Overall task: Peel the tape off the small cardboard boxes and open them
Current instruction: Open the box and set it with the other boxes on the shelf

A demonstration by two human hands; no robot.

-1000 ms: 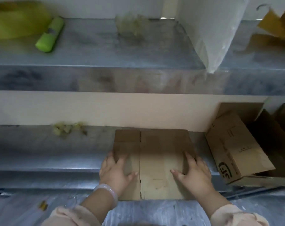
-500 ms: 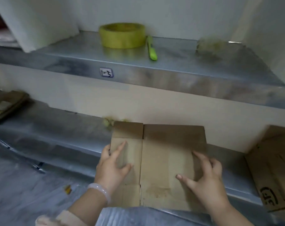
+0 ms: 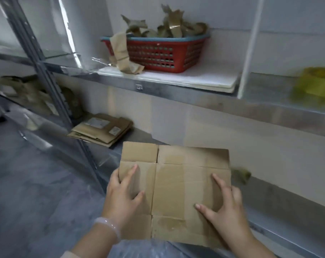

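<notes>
A metal shelf (image 3: 176, 90) carries a red basket (image 3: 158, 53) full of crumpled tape strips (image 3: 169, 28), and on the lower shelf (image 3: 288, 198) a pile of flat boxes (image 3: 102, 129) lies at the left. In front, a flattened cardboard box (image 3: 176, 183) is held over the edge of the lower shelf. Both hands grip it by its sides — the left hand (image 3: 123, 196) and the right hand (image 3: 225, 207), each with fingers spread on top.
</notes>
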